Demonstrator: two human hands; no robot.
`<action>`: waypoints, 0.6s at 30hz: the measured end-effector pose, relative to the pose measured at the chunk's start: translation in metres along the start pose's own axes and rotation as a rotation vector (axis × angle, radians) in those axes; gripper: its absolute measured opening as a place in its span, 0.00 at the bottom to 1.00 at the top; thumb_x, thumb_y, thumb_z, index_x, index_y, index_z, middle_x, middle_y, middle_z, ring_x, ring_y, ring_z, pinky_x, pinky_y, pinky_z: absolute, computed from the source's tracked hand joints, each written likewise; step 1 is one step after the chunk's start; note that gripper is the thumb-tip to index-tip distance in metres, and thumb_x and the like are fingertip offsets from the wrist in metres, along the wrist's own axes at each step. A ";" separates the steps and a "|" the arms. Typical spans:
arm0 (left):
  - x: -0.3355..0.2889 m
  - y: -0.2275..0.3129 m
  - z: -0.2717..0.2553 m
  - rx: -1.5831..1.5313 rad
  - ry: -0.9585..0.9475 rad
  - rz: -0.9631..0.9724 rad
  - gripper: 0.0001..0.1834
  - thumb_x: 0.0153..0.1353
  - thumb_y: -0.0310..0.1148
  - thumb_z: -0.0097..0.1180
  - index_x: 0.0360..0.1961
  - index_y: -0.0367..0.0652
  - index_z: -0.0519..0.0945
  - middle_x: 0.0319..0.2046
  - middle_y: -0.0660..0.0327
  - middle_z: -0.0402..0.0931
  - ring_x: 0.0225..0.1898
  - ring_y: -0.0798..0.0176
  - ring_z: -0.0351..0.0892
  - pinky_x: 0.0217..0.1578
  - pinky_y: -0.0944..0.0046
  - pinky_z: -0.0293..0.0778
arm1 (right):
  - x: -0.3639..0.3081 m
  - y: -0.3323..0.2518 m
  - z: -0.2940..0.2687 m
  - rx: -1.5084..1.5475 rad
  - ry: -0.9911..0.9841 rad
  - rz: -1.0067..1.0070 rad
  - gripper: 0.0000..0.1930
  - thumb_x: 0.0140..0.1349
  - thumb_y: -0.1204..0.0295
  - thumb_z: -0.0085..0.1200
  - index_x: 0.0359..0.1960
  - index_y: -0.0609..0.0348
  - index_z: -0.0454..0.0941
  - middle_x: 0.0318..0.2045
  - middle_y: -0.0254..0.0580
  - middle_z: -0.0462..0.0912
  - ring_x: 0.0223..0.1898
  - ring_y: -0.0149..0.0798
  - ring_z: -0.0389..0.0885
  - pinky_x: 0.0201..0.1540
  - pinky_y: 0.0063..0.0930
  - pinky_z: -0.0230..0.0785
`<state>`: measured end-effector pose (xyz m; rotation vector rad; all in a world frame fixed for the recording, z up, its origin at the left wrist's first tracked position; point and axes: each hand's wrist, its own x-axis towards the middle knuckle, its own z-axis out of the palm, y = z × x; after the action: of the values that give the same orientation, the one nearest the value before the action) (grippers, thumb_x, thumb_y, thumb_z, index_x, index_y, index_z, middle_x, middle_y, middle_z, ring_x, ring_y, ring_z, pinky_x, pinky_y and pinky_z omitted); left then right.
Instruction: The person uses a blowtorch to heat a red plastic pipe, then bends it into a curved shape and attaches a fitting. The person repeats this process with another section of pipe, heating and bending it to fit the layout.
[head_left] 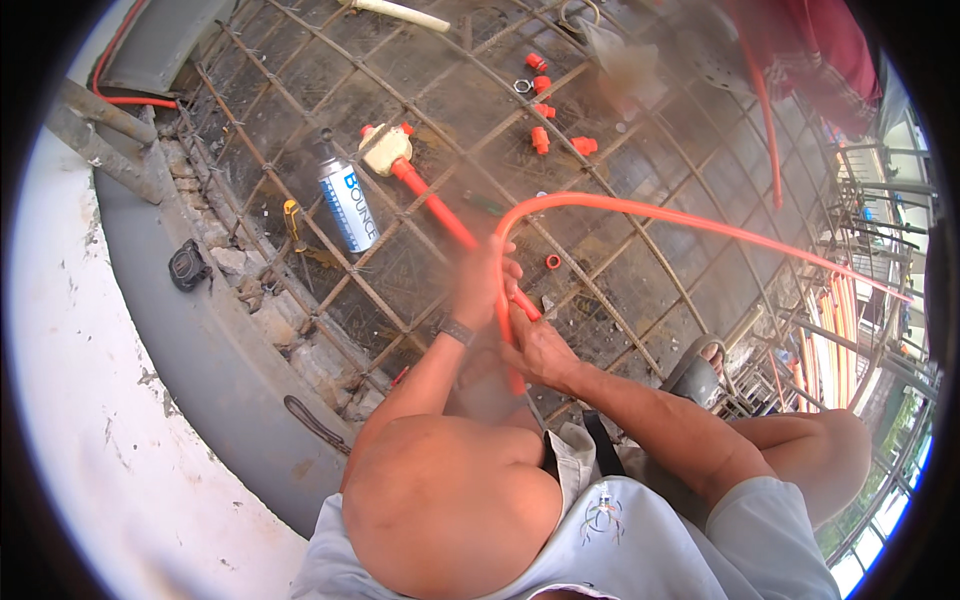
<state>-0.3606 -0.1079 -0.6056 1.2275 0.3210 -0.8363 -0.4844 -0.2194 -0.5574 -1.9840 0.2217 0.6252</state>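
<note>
A long, bent orange conduit (pixel 620 205) arcs in from the right and runs down through my hands. A second, straight orange pipe (pixel 430 200) slants from a pale, wrapped junction box (pixel 385 150) with orange fittings down toward my hands. My left hand (pixel 482 285) is closed around the bent conduit where the two pipes meet; whether it also grips the straight pipe is hard to tell. Just below, my right hand (pixel 543 352) is closed at the lower end of an orange pipe, its fingertips partly hidden. An orange ring nut (pixel 553 262) lies beside them.
Rusty rebar mesh (pixel 640 230) covers the dark boards. Left of the box are a blue-and-white spray can (pixel 348 200), a yellow utility knife (pixel 292 222) and a tape measure (pixel 188 266). Several orange fittings (pixel 541 140) lie beyond. A person in red clothing (pixel 815 60) is at upper right.
</note>
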 end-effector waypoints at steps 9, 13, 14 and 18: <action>0.004 -0.001 0.002 -0.028 -0.028 0.001 0.34 0.77 0.61 0.49 0.55 0.33 0.76 0.25 0.58 0.79 0.19 0.68 0.77 0.20 0.66 0.74 | 0.000 -0.001 -0.004 -0.008 0.008 0.007 0.22 0.63 0.65 0.57 0.51 0.68 0.67 0.29 0.71 0.80 0.36 0.73 0.82 0.41 0.62 0.74; 0.002 0.000 -0.001 -0.142 -0.081 -0.063 0.33 0.78 0.60 0.47 0.56 0.34 0.75 0.27 0.58 0.78 0.20 0.68 0.75 0.22 0.66 0.73 | 0.000 -0.003 -0.005 -0.020 -0.003 0.014 0.19 0.64 0.66 0.57 0.48 0.68 0.68 0.28 0.71 0.79 0.35 0.72 0.82 0.40 0.61 0.73; 0.001 0.000 -0.002 -0.162 -0.106 -0.078 0.33 0.79 0.59 0.46 0.56 0.35 0.75 0.27 0.58 0.78 0.20 0.68 0.75 0.22 0.66 0.73 | 0.000 -0.003 -0.004 -0.026 -0.008 0.016 0.19 0.64 0.66 0.56 0.48 0.69 0.68 0.28 0.70 0.79 0.35 0.72 0.82 0.40 0.61 0.73; -0.001 0.001 -0.005 -0.130 -0.128 -0.089 0.33 0.79 0.59 0.46 0.59 0.33 0.74 0.27 0.58 0.78 0.20 0.68 0.75 0.21 0.65 0.73 | -0.002 -0.001 -0.003 -0.005 0.005 -0.030 0.20 0.64 0.66 0.56 0.48 0.70 0.67 0.28 0.70 0.79 0.35 0.72 0.81 0.40 0.62 0.72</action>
<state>-0.3597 -0.1033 -0.6063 1.0404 0.3231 -0.9517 -0.4844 -0.2216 -0.5543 -1.9900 0.1935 0.6023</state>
